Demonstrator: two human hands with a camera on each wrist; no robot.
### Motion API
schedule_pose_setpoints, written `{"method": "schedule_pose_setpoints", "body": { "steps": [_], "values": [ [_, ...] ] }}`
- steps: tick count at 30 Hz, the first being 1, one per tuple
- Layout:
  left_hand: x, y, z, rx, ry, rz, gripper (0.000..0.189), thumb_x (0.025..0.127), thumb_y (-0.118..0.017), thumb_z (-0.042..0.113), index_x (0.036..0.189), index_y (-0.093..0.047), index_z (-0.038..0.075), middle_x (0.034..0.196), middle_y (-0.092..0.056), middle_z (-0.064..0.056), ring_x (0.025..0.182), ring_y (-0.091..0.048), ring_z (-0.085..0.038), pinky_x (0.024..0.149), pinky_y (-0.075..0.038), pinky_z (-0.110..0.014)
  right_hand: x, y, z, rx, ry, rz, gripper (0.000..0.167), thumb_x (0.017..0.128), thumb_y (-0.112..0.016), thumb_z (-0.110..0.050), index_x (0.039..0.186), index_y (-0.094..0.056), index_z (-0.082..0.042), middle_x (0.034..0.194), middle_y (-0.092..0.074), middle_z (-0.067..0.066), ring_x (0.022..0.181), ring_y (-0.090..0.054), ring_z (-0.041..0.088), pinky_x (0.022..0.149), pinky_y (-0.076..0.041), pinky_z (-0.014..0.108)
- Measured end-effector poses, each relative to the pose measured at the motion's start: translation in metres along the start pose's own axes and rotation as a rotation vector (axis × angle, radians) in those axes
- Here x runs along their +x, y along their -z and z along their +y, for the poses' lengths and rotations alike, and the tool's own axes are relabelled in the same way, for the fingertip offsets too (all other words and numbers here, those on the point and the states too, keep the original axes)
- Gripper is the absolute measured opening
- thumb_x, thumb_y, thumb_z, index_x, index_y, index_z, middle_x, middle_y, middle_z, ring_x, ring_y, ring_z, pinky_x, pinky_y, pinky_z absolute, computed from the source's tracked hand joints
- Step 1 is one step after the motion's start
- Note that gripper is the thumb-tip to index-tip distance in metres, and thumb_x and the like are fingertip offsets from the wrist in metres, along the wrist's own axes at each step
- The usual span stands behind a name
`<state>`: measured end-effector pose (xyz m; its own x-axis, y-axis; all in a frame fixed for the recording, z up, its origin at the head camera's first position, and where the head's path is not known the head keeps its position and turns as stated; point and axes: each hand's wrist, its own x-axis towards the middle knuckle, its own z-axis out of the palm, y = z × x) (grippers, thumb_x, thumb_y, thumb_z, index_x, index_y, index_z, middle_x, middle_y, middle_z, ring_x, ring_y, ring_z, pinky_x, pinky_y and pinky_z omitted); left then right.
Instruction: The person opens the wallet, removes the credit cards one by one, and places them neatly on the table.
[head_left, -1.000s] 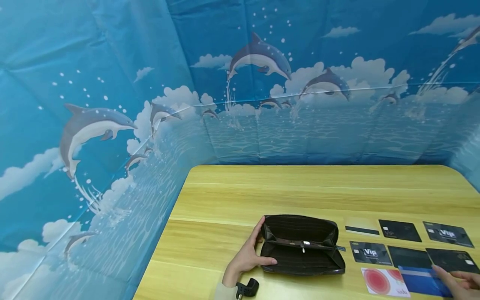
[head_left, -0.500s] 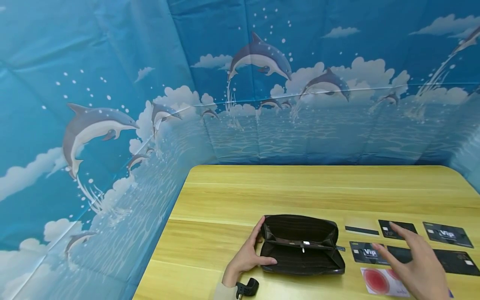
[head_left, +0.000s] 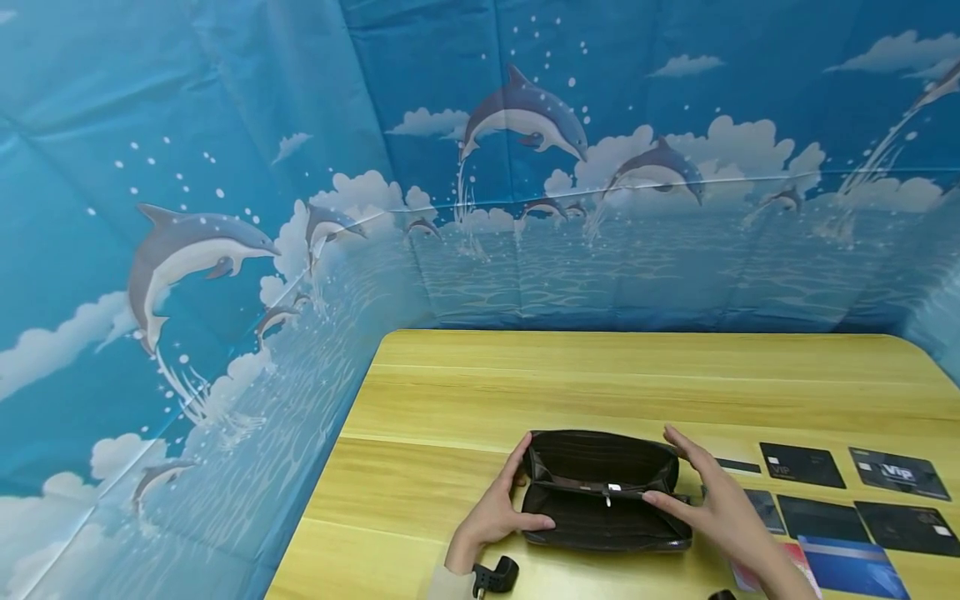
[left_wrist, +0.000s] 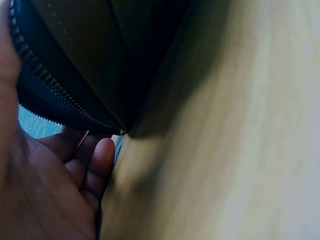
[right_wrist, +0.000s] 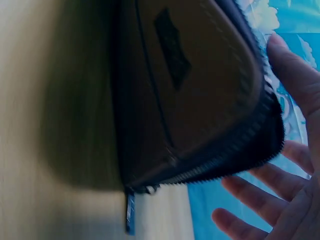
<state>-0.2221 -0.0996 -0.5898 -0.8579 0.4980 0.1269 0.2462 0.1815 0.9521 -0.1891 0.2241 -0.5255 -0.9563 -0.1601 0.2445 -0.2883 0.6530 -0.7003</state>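
A dark zip-around wallet [head_left: 600, 533] lies unzipped on the table, its lined inside facing up and a silver zipper pull [head_left: 608, 498] across its middle. My left hand [head_left: 497, 510] grips its left end, thumb on the front edge and fingers behind. At the right end, my right hand [head_left: 723, 504] is spread around the wallet, thumb over its front part and index finger by the back corner. The right wrist view shows the wallet's stitched side [right_wrist: 215, 100] with the fingers [right_wrist: 265, 200] extended beside it. The left wrist view has the left fingers [left_wrist: 95, 165] under the zipped edge.
Several cards lie right of the wallet: a black VIP card [head_left: 802, 465], a grey Vip card [head_left: 898, 475], a plain black card [head_left: 821, 518], a black chip card [head_left: 907, 528] and a blue card [head_left: 855, 568]. My right arm partly covers a pink card [head_left: 801, 560]. A dolphin-print curtain [head_left: 525, 267] hangs behind the table.
My right hand has left the blue card, passed leftward over the cards and come to the wallet's right end. The left hand and the wallet have stayed put.
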Motion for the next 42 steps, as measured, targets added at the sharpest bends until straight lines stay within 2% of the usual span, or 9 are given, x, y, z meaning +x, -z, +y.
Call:
{"method": "schedule_pose_setpoints", "body": {
  "steps": [5,12,16,21,27,32,37,40,42],
  "values": [
    [0.000,0.000,0.000,0.009,0.016,0.003,0.109,0.075,-0.082,0.026,0.152,-0.006,0.037,0.156,-0.010,0.007,0.139,-0.016,-0.019,0.108,-0.018,-0.047,0.003,-0.009,0.001,-0.003,0.003,0.002,0.090,0.074,-0.080,-0.042,0.147,-0.035,-0.015,0.140,-0.040,0.023,0.117,-0.044,0.048,0.082,-0.040,0.064],
    [0.001,0.001,-0.001,-0.017,0.003,0.000,0.102,0.080,-0.078,0.028,0.152,-0.006,0.037,0.157,-0.008,0.006,0.137,-0.019,-0.020,0.107,-0.020,-0.049,0.004,-0.012,0.001,0.007,0.001,0.050,0.077,0.075,-0.079,-0.040,0.139,-0.047,-0.013,0.135,-0.048,0.020,0.111,-0.050,0.045,0.080,-0.044,0.060],
    [0.002,0.003,-0.002,-0.025,-0.037,-0.045,0.104,0.079,-0.076,0.042,0.153,-0.004,0.035,0.157,-0.004,0.006,0.137,-0.020,-0.019,0.107,-0.024,-0.041,0.004,-0.013,0.003,0.006,0.004,0.094,0.070,0.075,-0.079,-0.039,0.134,-0.053,-0.012,0.130,-0.053,0.017,0.109,-0.053,0.041,0.079,-0.046,0.056],
    [0.003,0.008,-0.004,-0.036,-0.127,-0.116,0.120,0.067,-0.077,0.057,0.153,0.001,0.029,0.158,-0.004,0.001,0.134,-0.025,-0.021,0.103,-0.030,-0.034,0.004,-0.016,0.003,-0.012,0.000,0.146,0.064,0.074,-0.080,-0.039,0.128,-0.058,-0.014,0.124,-0.059,0.013,0.105,-0.057,0.036,0.076,-0.050,0.049],
    [0.002,0.012,-0.006,-0.043,-0.176,-0.155,0.125,0.064,-0.080,0.055,0.153,0.003,0.024,0.157,-0.009,-0.005,0.132,-0.027,-0.022,0.103,-0.031,-0.036,0.004,-0.017,0.000,-0.018,-0.005,0.178,0.059,0.074,-0.081,-0.037,0.124,-0.061,-0.015,0.119,-0.062,0.012,0.099,-0.060,0.034,0.073,-0.051,0.047],
    [0.002,0.013,-0.005,-0.046,-0.162,-0.154,0.123,0.065,-0.079,0.055,0.154,0.002,0.025,0.153,-0.020,-0.006,0.128,-0.033,-0.023,0.103,-0.031,-0.036,0.005,-0.018,0.001,-0.027,0.000,0.189,0.057,0.075,-0.081,-0.037,0.123,-0.062,-0.015,0.118,-0.063,0.012,0.099,-0.061,0.035,0.073,-0.051,0.048],
    [0.001,0.012,-0.005,-0.053,-0.110,-0.110,0.115,0.068,-0.075,0.059,0.153,-0.003,0.030,0.145,-0.034,-0.004,0.123,-0.039,-0.023,0.100,-0.034,-0.035,0.005,-0.016,0.000,-0.024,-0.004,0.147,0.057,0.080,-0.076,-0.038,0.128,-0.058,-0.013,0.123,-0.059,0.016,0.104,-0.057,0.039,0.076,-0.050,0.052],
    [0.001,0.010,-0.004,-0.076,-0.092,-0.084,0.110,0.071,-0.075,0.058,0.153,-0.007,0.031,0.143,-0.036,-0.003,0.122,-0.040,-0.023,0.100,-0.034,-0.035,0.004,-0.013,-0.001,0.006,-0.012,0.065,0.061,0.085,-0.071,-0.037,0.137,-0.050,-0.013,0.132,-0.051,0.017,0.113,-0.050,0.041,0.081,-0.046,0.055],
    [0.001,0.010,-0.004,-0.088,-0.103,-0.069,0.108,0.072,-0.075,0.056,0.153,-0.010,0.029,0.142,-0.038,-0.003,0.122,-0.041,-0.024,0.099,-0.034,-0.036,0.001,-0.011,-0.001,0.046,-0.016,-0.011,0.070,0.086,-0.070,-0.036,0.145,-0.038,-0.016,0.140,-0.042,0.019,0.120,-0.042,0.044,0.086,-0.042,0.058]
  ]
}}
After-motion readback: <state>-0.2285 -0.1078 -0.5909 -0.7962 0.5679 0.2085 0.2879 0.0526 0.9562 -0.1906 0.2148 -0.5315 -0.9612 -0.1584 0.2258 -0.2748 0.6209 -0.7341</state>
